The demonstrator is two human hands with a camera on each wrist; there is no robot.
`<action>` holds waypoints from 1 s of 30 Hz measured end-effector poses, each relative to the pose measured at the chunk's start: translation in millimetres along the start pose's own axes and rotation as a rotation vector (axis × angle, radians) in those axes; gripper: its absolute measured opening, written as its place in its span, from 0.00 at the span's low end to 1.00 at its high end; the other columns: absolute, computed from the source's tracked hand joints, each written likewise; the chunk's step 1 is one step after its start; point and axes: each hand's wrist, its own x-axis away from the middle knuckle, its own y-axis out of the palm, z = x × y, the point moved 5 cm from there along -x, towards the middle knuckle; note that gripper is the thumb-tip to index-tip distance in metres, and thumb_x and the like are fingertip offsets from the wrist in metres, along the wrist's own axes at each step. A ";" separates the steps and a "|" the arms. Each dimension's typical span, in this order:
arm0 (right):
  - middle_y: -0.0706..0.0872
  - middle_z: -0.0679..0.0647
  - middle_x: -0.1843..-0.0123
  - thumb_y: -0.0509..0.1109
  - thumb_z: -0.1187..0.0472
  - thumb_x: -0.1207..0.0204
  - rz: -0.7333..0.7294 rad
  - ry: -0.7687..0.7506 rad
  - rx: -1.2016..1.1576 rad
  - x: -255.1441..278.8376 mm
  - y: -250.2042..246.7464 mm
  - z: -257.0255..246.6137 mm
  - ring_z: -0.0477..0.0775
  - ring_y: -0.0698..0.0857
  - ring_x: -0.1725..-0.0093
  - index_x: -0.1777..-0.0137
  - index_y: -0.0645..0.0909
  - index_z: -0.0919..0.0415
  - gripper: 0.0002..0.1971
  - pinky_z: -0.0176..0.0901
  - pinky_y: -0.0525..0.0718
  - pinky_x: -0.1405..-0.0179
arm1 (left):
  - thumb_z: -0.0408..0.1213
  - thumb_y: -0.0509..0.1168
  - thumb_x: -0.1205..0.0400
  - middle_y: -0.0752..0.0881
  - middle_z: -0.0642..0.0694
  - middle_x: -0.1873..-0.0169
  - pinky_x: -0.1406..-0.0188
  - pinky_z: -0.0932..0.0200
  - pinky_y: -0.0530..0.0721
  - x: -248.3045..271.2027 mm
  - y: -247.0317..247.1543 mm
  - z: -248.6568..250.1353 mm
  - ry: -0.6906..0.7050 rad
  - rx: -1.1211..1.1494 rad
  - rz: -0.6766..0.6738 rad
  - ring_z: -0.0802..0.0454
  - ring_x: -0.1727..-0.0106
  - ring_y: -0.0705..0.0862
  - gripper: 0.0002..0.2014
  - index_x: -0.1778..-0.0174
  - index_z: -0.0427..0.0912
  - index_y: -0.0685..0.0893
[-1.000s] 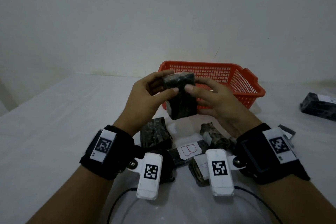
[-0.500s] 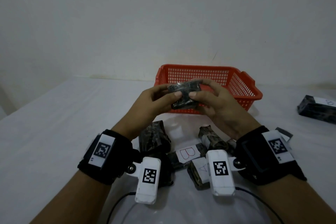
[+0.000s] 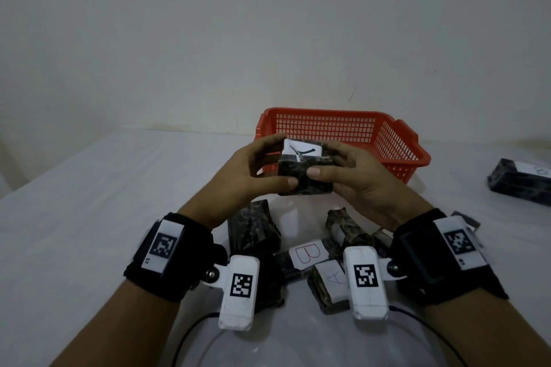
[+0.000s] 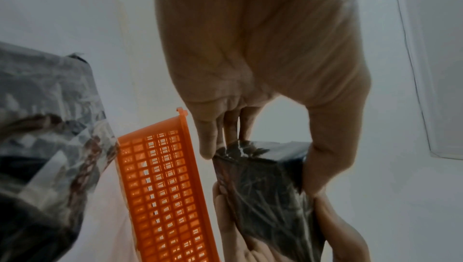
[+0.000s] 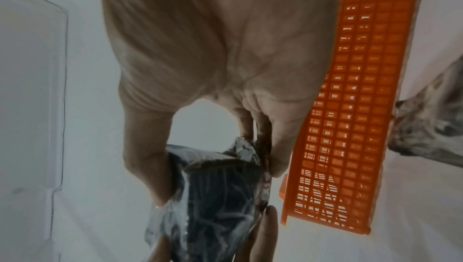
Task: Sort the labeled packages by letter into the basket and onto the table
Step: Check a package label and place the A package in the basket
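Note:
A dark wrapped package is held up between both hands in front of the orange basket. Its white label faces up and carries a black hand-drawn letter that I cannot read for sure. My left hand grips its left end, thumb on the front face. My right hand grips the right end the same way. The wrist views show the package pinched between thumb and fingers of each hand, with the basket beside it.
On the white table under my wrists lie several wrapped packages, one labelled B, one labelled A, and an unlabelled-side one. Another labelled package lies at the far right. A cable runs near the front edge.
Both hands have turned the package over from standing on end to lying across, so that its white label now faces up. The hands stayed in front of the basket.

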 end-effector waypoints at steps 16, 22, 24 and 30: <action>0.93 0.64 0.44 0.73 0.68 0.18 0.242 0.134 -0.026 1.8 -15.4 0.4 0.57 0.94 0.54 0.39 0.81 0.66 0.10 0.47 0.94 0.55 | 0.25 0.64 0.25 0.84 0.47 0.29 0.40 0.48 0.90 0.4 5.9 5.2 -0.084 0.126 -0.065 0.43 0.34 0.88 0.35 0.19 0.47 0.74; 0.94 0.65 0.39 0.71 0.70 0.17 0.345 0.092 -0.025 -0.3 -35.9 -5.8 0.64 0.93 0.39 0.33 0.86 0.68 0.14 0.59 0.89 0.33 | 0.43 0.63 0.11 0.93 0.37 0.45 0.44 0.41 0.92 -10.9 11.3 7.5 -0.266 0.184 0.097 0.35 0.47 0.93 0.15 0.33 0.41 0.85; 0.95 0.62 0.43 0.73 0.69 0.18 0.413 0.088 0.054 -3.7 -39.9 -4.0 0.63 0.94 0.42 0.38 0.89 0.65 0.11 0.62 0.88 0.31 | 0.51 0.66 0.14 0.94 0.40 0.48 0.47 0.45 0.93 -17.3 15.0 11.1 -0.273 0.122 0.113 0.39 0.49 0.94 0.17 0.38 0.43 0.89; 0.96 0.59 0.45 0.75 0.62 0.17 0.460 0.147 0.083 -12.6 -40.6 -18.1 0.61 0.94 0.43 0.40 0.91 0.62 0.10 0.51 0.93 0.50 | 0.42 0.70 0.15 0.94 0.41 0.53 0.51 0.50 0.92 -44.0 7.1 17.5 -0.254 0.012 0.174 0.48 0.60 0.93 0.13 0.41 0.37 0.90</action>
